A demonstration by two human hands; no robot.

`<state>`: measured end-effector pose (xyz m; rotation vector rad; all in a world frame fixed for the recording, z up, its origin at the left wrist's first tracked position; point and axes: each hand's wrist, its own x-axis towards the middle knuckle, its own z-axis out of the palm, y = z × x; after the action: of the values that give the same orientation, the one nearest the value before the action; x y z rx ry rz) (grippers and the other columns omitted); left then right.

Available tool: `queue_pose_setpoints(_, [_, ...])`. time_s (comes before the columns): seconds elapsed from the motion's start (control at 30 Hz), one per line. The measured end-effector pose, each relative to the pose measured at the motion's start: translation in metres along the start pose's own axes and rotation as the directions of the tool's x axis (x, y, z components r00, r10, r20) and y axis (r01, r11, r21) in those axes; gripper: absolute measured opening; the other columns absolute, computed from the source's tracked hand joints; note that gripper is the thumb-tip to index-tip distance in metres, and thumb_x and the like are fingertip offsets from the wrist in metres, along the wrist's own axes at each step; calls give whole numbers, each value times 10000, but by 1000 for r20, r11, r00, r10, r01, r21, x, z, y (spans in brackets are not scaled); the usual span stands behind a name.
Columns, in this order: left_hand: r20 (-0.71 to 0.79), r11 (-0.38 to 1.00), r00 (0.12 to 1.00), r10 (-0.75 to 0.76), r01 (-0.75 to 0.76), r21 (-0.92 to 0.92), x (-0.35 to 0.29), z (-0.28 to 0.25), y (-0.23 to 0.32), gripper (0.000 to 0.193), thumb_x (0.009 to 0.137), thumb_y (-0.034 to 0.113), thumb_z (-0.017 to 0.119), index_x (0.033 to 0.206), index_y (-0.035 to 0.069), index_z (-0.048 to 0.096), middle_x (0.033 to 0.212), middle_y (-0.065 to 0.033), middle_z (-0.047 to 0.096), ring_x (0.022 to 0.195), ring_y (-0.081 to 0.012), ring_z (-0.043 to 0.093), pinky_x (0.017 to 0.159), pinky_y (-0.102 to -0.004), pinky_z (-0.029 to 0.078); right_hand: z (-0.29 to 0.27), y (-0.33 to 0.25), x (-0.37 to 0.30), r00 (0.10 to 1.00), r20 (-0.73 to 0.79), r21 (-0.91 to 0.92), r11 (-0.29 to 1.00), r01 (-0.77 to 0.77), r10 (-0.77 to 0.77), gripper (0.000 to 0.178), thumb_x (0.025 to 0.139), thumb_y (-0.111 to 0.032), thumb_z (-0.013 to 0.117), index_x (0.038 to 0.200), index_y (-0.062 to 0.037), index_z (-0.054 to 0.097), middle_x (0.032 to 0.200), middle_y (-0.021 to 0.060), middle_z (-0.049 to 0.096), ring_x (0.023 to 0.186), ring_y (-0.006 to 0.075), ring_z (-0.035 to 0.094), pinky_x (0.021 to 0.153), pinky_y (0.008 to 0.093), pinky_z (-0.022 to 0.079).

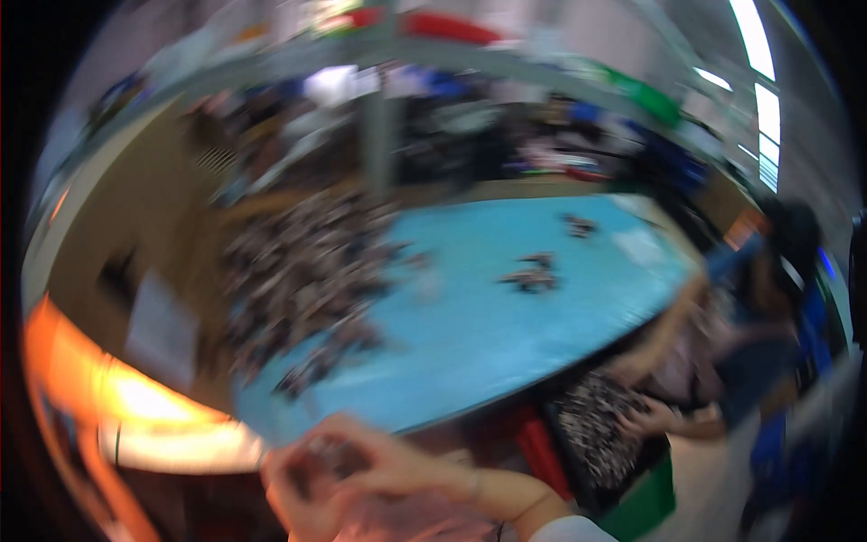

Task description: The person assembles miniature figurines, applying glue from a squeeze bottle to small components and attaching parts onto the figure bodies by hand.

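My left hand point(296, 495) and my right hand point(397, 465) are close together at the near edge of a blue-topped table point(452, 352). Their fingers curl toward each other round a small greyish thing, too blurred to name. Pale pink cloth shows just below them. On the table's left side lies a big heap of small brownish-grey parts point(307, 262), with a few stragglers at its near end. Two little clusters sit farther right, the nearer cluster point(531, 274) and the farther cluster point(579, 226).
At the right a co-worker point(713, 352) reaches into a black tray point(587, 479) full of small pale-and-dark parts. A green bin point(646, 506) stands below it. A cardboard wall point(135, 208) bounds the left, with a bright orange glow point(135, 388) near it. Cluttered shelves run along the back.
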<state>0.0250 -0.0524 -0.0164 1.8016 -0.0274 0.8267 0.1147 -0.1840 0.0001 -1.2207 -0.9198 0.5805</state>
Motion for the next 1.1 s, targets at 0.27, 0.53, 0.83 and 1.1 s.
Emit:
queue_pose_setpoints(0.27, [346, 937, 928, 142, -239, 256, -1, 28, 36, 781, 694, 411, 738, 1233, -46, 406, 1058, -188, 537, 902, -277, 580, 775, -356, 480, -10, -27, -62, 957, -289, -179, 983, -37, -16, 571, 724, -243, 734, 1175, -19, 464, 1061, 102, 533, 942, 206, 512, 814, 330, 443])
queue_pose_setpoints(0.53, [402, 840, 862, 308, -445, 311, -8, 49, 53, 738, 690, 373, 748, 1231, -21, 437, 1125, -208, 515, 986, -310, 550, 820, -378, 469, -7, -36, -91, 911, -398, -30, 994, 108, -112, 485, 739, -82, 709, 1143, -14, 447, 1020, 66, 535, 964, 167, 510, 837, 314, 443])
queue_pose_setpoints(0.83, [404, 957, 891, 209, -271, 103, -23, 42, 80, 603, 756, 302, 710, 1199, -23, 460, 1097, -189, 535, 962, -278, 572, 819, -348, 481, 8, -47, -107, 947, -290, 291, 930, 223, -136, 468, 752, -28, 692, 1147, -28, 441, 1036, 54, 533, 965, 146, 509, 833, 295, 446])
queue_pose_setpoints(1.1, [407, 884, 832, 378, -455, 108, -21, 33, 109, 565, 655, 169, 784, 1132, 33, 514, 990, -124, 598, 920, -282, 564, 841, -383, 406, 19, -51, -115, 953, -284, 320, 926, 200, -108, 514, 740, -49, 712, 1165, -19, 423, 1051, 60, 513, 948, 135, 492, 829, 287, 438])
